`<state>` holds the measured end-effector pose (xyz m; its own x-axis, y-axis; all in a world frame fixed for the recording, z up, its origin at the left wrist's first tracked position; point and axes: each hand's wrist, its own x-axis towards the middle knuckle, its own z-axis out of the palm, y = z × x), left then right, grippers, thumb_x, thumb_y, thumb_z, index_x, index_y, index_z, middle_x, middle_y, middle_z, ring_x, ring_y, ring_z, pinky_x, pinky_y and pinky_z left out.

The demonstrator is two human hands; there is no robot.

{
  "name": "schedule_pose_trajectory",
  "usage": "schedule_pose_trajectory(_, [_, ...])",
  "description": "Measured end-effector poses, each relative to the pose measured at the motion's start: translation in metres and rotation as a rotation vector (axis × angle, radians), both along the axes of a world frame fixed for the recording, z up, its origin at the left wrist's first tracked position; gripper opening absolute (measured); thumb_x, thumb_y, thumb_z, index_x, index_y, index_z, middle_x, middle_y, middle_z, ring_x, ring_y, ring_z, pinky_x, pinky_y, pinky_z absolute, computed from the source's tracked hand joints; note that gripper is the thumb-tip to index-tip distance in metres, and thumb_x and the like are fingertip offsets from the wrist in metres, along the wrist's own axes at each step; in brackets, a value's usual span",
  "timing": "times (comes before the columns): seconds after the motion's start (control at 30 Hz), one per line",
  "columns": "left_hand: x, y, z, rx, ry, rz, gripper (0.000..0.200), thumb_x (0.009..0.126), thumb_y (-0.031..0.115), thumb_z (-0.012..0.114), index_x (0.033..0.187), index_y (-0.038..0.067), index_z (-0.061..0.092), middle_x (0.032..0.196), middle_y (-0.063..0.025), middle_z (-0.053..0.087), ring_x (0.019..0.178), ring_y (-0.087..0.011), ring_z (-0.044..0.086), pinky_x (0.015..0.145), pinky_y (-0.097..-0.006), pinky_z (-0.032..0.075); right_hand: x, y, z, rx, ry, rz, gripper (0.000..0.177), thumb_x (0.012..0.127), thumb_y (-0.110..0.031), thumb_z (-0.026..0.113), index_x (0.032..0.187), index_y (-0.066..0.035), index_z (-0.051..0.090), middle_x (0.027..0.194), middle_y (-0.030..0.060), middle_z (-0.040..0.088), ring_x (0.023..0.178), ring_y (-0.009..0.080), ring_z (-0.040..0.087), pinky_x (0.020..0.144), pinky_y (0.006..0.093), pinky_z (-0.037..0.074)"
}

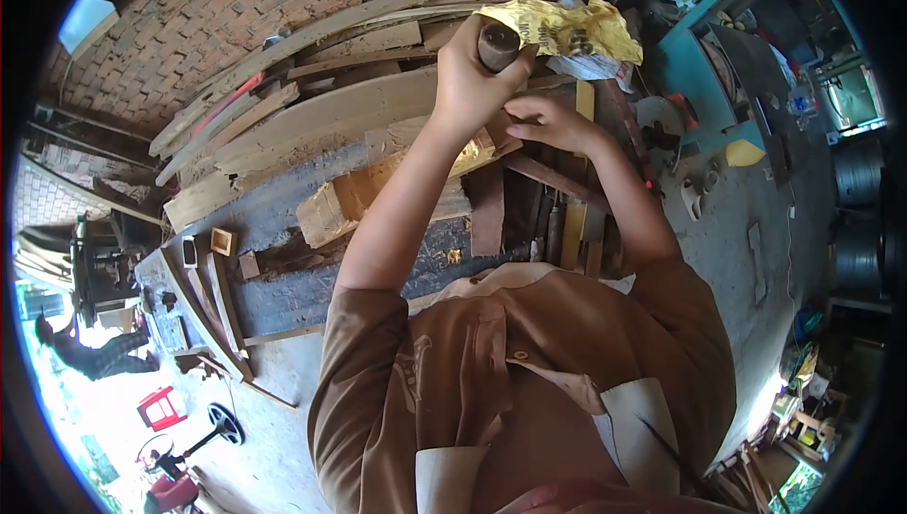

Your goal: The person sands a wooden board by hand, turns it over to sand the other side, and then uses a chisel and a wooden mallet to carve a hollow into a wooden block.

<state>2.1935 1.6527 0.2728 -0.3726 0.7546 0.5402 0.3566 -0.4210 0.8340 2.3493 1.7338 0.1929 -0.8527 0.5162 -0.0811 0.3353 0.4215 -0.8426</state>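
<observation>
My left hand (472, 79) is raised over the bench and wrapped round a thick wooden handle (498, 40) with a dark round end that points up toward me. Its lower part is hidden by the hand. My right hand (557, 124) is just below and to the right, loosely curled, with a gap between thumb and fingers and nothing visible in it. Under both forearms lies a pale wooden block (326, 214) with a hollow cut in it. A brown flat piece of wood (487, 212) rests beside the block.
Long curved planks (378, 42) are stacked along the brick wall (236, 32). A yellow printed bag (605, 27) lies beyond my hands. Small wooden frames (223, 241) and curved strips (203, 311) are at the bench's left end. A red stool (162, 408) stands on the floor.
</observation>
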Motion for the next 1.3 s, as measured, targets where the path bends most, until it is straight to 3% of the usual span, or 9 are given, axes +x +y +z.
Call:
schedule_pose_trajectory(0.13, [0.011, -0.003, -0.001, 0.056, 0.023, 0.010, 0.021, 0.068, 0.010, 0.069, 0.076, 0.002, 0.051, 0.066, -0.0019, 0.055, 0.062, -0.0056, 0.048, 0.057, -0.0216, 0.042, 0.077, -0.001, -0.103, 0.332, -0.369, -0.246, 0.057, 0.069, -0.041, 0.065, 0.106, 0.001, 0.055, 0.104, 0.0214, 0.056, 0.095, 0.0332, 0.055, 0.079, 0.0395, 0.044])
schedule_pose_trajectory(0.23, [0.014, -0.003, -0.002, 0.048, 0.033, 0.021, 0.021, 0.066, 0.009, 0.068, 0.077, 0.002, 0.051, 0.066, -0.0029, 0.055, 0.063, -0.0063, 0.049, 0.058, -0.0227, 0.043, 0.107, -0.022, -0.131, 0.303, -0.830, -0.113, 0.049, 0.066, -0.041, 0.067, 0.092, -0.002, 0.055, 0.095, 0.0179, 0.058, 0.092, 0.0324, 0.056, 0.077, 0.0418, 0.046])
schedule_pose_trajectory(0.57, [0.019, 0.003, -0.005, -0.039, -0.005, 0.167, 0.018, 0.064, 0.007, 0.065, 0.076, 0.001, 0.053, 0.066, -0.0038, 0.057, 0.062, -0.0069, 0.051, 0.059, -0.0230, 0.043, 0.120, -0.011, -0.156, 0.559, -0.653, -0.045, 0.043, 0.074, -0.038, 0.061, 0.092, -0.001, 0.051, 0.086, 0.0184, 0.059, 0.082, 0.0343, 0.057, 0.071, 0.0428, 0.047])
schedule_pose_trajectory(0.67, [0.020, 0.002, -0.002, -0.026, -0.015, 0.163, 0.017, 0.064, 0.006, 0.063, 0.076, 0.001, 0.053, 0.067, -0.0040, 0.057, 0.063, -0.0074, 0.052, 0.060, -0.0234, 0.043, 0.121, -0.009, -0.137, 0.410, -0.657, -0.173, 0.046, 0.078, -0.040, 0.056, 0.094, 0.002, 0.048, 0.084, 0.0245, 0.058, 0.080, 0.0381, 0.057, 0.070, 0.0456, 0.045])
schedule_pose_trajectory(0.83, [0.016, 0.006, -0.005, -0.034, -0.017, 0.138, 0.018, 0.065, 0.008, 0.066, 0.076, 0.001, 0.052, 0.067, -0.0037, 0.057, 0.062, -0.0075, 0.052, 0.058, -0.0237, 0.043, 0.116, 0.000, -0.065, 0.362, -0.229, -0.519, 0.053, 0.083, -0.040, 0.051, 0.107, 0.006, 0.044, 0.094, 0.0296, 0.054, 0.089, 0.0415, 0.055, 0.075, 0.0441, 0.044])
schedule_pose_trajectory(1.0, [0.009, 0.009, -0.005, -0.105, 0.038, -0.077, 0.023, 0.067, 0.009, 0.069, 0.077, 0.003, 0.049, 0.065, -0.0024, 0.055, 0.061, -0.0075, 0.050, 0.057, -0.0239, 0.043, 0.099, -0.001, 0.063, 0.199, 0.420, -0.500, 0.049, 0.079, -0.024, 0.061, 0.114, 0.002, 0.038, 0.102, 0.0140, 0.052, 0.095, 0.0209, 0.052, 0.081, 0.0329, 0.042])
schedule_pose_trajectory(1.1, [0.011, 0.008, -0.002, -0.134, 0.066, -0.073, 0.024, 0.067, 0.008, 0.070, 0.078, 0.004, 0.048, 0.066, -0.0016, 0.055, 0.061, -0.0075, 0.050, 0.057, -0.0239, 0.043, 0.094, -0.011, 0.108, 0.052, 0.477, -0.376, 0.052, 0.078, -0.020, 0.063, 0.117, 0.003, 0.037, 0.101, 0.0127, 0.052, 0.094, 0.0215, 0.052, 0.082, 0.0321, 0.042])
schedule_pose_trajectory(1.2, [0.008, 0.006, -0.002, -0.122, 0.040, -0.081, 0.024, 0.068, 0.010, 0.070, 0.077, 0.004, 0.048, 0.067, -0.0010, 0.054, 0.061, -0.0070, 0.049, 0.057, -0.0235, 0.042, 0.089, -0.014, 0.129, 0.276, 0.507, -0.270, 0.054, 0.076, -0.021, 0.066, 0.117, 0.003, 0.040, 0.101, 0.0120, 0.054, 0.089, 0.0223, 0.055, 0.080, 0.0318, 0.044])
schedule_pose_trajectory(1.3, [0.006, 0.002, -0.002, -0.072, 0.056, -0.076, 0.024, 0.069, 0.012, 0.070, 0.076, 0.005, 0.048, 0.067, -0.0003, 0.053, 0.061, -0.0066, 0.048, 0.057, -0.0230, 0.042, 0.091, -0.016, 0.162, 0.648, 0.140, -0.255, 0.061, 0.070, -0.026, 0.072, 0.117, 0.001, 0.044, 0.105, 0.0137, 0.057, 0.095, 0.0196, 0.056, 0.082, 0.0313, 0.044])
